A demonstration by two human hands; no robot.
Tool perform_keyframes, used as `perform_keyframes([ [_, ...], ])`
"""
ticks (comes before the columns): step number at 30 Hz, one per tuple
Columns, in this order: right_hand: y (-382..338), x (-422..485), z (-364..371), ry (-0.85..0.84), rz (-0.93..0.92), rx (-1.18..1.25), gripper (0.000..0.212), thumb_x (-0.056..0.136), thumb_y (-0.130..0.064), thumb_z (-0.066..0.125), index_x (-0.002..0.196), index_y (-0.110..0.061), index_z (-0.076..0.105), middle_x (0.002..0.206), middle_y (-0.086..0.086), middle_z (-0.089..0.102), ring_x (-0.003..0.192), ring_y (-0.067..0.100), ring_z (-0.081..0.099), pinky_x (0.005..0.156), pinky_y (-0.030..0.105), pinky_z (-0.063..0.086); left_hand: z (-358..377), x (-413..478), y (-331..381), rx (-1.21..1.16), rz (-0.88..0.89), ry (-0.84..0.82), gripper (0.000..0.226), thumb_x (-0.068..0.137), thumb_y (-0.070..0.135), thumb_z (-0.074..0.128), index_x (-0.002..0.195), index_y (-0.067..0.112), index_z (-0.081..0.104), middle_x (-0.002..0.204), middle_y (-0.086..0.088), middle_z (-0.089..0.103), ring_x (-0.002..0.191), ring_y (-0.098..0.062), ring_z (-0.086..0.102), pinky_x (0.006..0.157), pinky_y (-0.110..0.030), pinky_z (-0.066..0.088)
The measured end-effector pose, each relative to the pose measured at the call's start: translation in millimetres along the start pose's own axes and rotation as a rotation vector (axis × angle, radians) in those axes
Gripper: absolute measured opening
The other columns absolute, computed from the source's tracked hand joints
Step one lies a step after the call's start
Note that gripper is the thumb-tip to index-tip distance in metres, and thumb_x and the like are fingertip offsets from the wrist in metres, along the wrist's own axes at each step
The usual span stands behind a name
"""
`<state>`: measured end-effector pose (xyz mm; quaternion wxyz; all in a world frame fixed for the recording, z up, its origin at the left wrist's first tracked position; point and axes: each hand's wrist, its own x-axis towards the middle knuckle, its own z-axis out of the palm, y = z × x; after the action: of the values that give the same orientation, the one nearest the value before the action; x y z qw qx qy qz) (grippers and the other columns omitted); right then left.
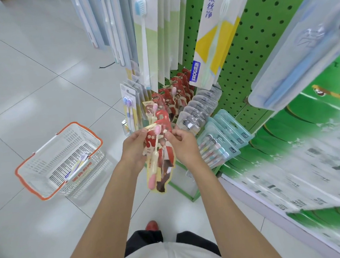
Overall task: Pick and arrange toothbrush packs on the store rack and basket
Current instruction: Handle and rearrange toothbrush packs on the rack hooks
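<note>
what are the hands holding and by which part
A red toothbrush pack, held near its top. The left hand pinches the upper left edge and the right hand the upper right edge; the lower part hangs free.

pale glossy floor tiles (19,61) (thin dark joints between them) mirror soft patches of light.

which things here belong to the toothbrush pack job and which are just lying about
In the job: red toothbrush pack, held by left hand and right hand; orange-rimmed basket with a second pack inside; hanging red packs; green pegboard rack.
Just about: clear blister packs; green boxes; bare hook.
</note>
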<state>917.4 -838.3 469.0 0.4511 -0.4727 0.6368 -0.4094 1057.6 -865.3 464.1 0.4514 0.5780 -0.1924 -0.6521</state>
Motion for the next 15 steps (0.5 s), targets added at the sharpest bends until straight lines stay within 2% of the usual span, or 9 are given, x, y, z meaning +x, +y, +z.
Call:
perform_keyframes([
  [3, 4.1, 3.5, -2.8, 0.087, 0.025, 0.095, 0.034, 0.096, -0.025, 0.059, 0.077, 0.004, 0.062, 0.064, 0.009, 0.05, 0.059, 0.018, 0.042, 0.059, 0.032, 0.034, -2.0, -3.7, 0.7, 0.109, 0.012, -0.111, 0.006, 0.097, 0.019, 0.06, 0.099, 0.019, 0.066, 0.085, 0.002, 0.071, 0.077, -0.014, 0.064, 0.074, -0.03, 0.05],
  [5, 3.5, 2.3, -5.4, 0.043, 0.084, 0.162, 0.026, 0.094, -0.029, 0.061, 0.078, -0.011, 0.07, 0.072, 0.016, 0.061, 0.065, 0.021, 0.052, 0.063, 0.034, 0.041, -5.5, -2.7, -0.6, 0.12, 0.01, -0.133, 0.013, 0.095, 0.014, 0.062, 0.106, 0.016, 0.067, 0.083, 0.002, 0.072, 0.076, -0.014, 0.065, 0.077, -0.031, 0.049],
  [7, 5.2, -1.5, -4.7, -0.066, 0.14, 0.167, 0.016, 0.091, -0.032, 0.063, 0.082, -0.024, 0.074, 0.084, 0.022, 0.069, 0.072, 0.022, 0.058, 0.068, 0.036, 0.045, -9.9, -0.5, -1.2, 0.031, -0.013, -0.086, 0.016, 0.095, 0.012, 0.062, 0.11, 0.014, 0.066, 0.083, 0.0, 0.071, 0.072, -0.014, 0.066, 0.072, -0.029, 0.051],
  [9, 12.4, -6.2, 0.8, -0.143, 0.162, 0.104, 0.017, 0.09, -0.029, 0.062, 0.084, -0.017, 0.073, 0.084, 0.023, 0.068, 0.072, 0.02, 0.058, 0.069, 0.034, 0.043, -14.3, 2.5, -3.2, -0.075, -0.048, -0.044, 0.024, 0.094, 0.014, 0.063, 0.118, 0.013, 0.063, 0.088, -0.001, 0.07, 0.074, -0.015, 0.065, 0.071, -0.03, 0.051],
  [12, 16.2, -12.2, 7.5, -0.145, 0.157, 0.064, 0.023, 0.095, -0.021, 0.059, 0.087, -0.001, 0.068, 0.087, 0.024, 0.07, 0.071, 0.019, 0.06, 0.067, 0.031, 0.043, -16.7, 3.2, -7.8, -0.1, -0.064, 0.016, 0.026, 0.094, 0.013, 0.064, 0.119, 0.013, 0.063, 0.087, -0.002, 0.069, 0.075, -0.016, 0.064, 0.069, -0.031, 0.051],
  [15, 13.2, -14.2, 4.7, -0.171, 0.17, 0.092, 0.016, 0.094, -0.017, 0.061, 0.085, -0.01, 0.072, 0.09, 0.02, 0.073, 0.072, 0.019, 0.063, 0.067, 0.03, 0.047, -17.3, 1.7, -11.3, -0.149, -0.087, 0.066, 0.021, 0.094, 0.012, 0.063, 0.115, 0.015, 0.063, 0.086, -0.001, 0.069, 0.073, -0.016, 0.064, 0.069, -0.031, 0.051],
])
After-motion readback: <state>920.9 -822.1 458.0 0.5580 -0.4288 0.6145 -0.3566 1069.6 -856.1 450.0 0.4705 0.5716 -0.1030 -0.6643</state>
